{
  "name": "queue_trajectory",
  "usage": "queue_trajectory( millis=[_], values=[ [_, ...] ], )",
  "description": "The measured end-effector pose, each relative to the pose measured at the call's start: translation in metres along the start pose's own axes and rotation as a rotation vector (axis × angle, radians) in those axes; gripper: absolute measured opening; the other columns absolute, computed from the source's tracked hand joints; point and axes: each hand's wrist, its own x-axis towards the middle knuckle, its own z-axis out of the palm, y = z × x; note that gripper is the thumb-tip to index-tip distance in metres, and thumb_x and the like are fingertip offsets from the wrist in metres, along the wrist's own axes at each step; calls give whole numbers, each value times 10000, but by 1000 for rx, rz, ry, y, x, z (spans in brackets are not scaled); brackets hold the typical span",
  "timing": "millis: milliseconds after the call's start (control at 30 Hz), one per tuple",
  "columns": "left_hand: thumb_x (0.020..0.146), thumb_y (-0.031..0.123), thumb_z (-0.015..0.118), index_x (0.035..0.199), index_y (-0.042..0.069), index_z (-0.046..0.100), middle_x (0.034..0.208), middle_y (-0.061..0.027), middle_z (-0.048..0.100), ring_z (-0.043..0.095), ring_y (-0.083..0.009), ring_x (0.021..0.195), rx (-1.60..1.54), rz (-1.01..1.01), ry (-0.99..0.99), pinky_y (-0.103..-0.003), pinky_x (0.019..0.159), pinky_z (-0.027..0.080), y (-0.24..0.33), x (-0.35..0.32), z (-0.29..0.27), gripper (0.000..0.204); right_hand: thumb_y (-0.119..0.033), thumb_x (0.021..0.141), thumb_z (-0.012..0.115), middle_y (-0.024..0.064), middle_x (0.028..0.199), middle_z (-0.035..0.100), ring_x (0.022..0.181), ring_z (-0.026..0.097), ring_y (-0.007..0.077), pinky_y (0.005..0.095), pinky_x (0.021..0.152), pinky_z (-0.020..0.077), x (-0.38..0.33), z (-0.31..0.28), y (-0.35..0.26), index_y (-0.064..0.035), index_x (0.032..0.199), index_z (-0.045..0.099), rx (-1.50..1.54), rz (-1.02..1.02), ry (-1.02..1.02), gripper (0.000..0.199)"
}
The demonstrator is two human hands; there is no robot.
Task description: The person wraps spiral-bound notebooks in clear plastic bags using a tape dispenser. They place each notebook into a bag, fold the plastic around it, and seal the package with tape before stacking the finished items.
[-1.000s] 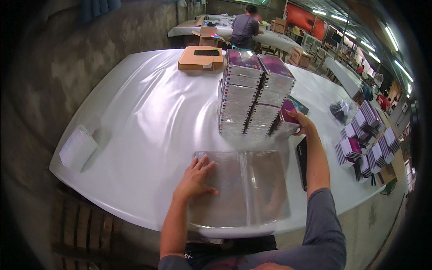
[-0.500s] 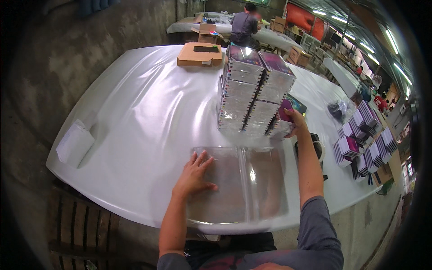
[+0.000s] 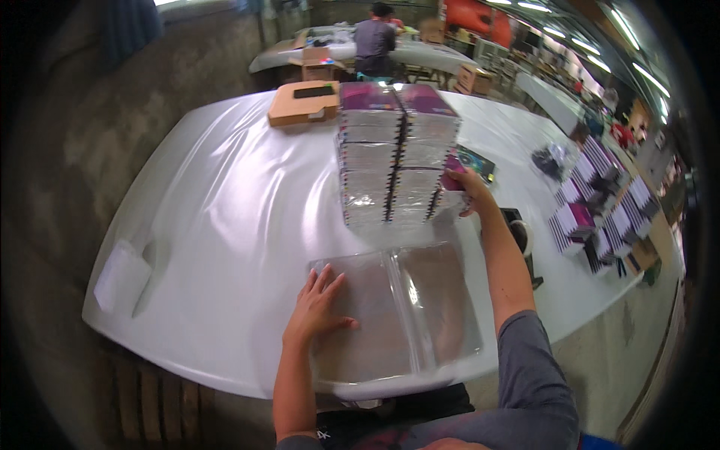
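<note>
Indoors, white table [image 3: 225,210], notebook stacks [image 3: 394,150], concrete workshop walls [image 3: 67,112]

Head-worn fisheye, looking steeply down from above the white table [image 3: 225,217], close over the near edge at six o'clock; far workshop curving away toward twelve.

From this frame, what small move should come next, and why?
Probably draw the right hand back toward the clear plastic sleeves with the purple-covered notebook it grips at the wrapped stack. The left hand lies flat on the sleeves, pinning them.
</note>
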Motion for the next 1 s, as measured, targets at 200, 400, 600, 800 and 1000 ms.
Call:
queue_trajectory(
  millis=[200,400,600,800,1000],
  values=[
    [567,495,824,1410,181,397,1518,-123,249,178,-362,1407,76,58,40,-467,1130,230,-9,0,3,996,-345,838,641,173,1380,422,1270,409,322,468,1024,358,9,-17,6,-121,1385,399,-306,-498,211,638],
    [560,481,821,1385,166,435,1508,-137,270,211,-363,1396,-20,126,77,-455,1112,258,-18,-2,3,964,-93,720,662,191,1406,371,1306,360,354,400,1080,320,-76,-117,-22,-148,1402,367,-815,-933,474,745],
    [529,302,887,1378,127,436,1530,-163,170,278,-353,1370,-318,114,179,-437,1079,350,-21,4,-1,978,-155,617,795,78,1494,240,1364,274,308,716,997,239,-116,-237,79,-404,1457,152,-1215,-329,922,1087],
    [532,258,884,1375,122,438,1542,-150,125,297,-344,1361,-266,59,353,-461,1065,368,-16,7,-4,964,-237,595,835,-9,1438,314,1336,321,215,747,954,258,-90,-290,144,-436,1445,174,-1405,-304,1134,1095],
    [540,354,867,1383,138,430,1539,-156,135,305,-356,1354,-358,-33,348,-480,1069,350,-27,9,-2,974,-311,624,815,-28,1310,412,1252,415,171,695,961,298,-66,-299,165,-377,1441,228,-1368,-320,1304,1008]
  ],
)
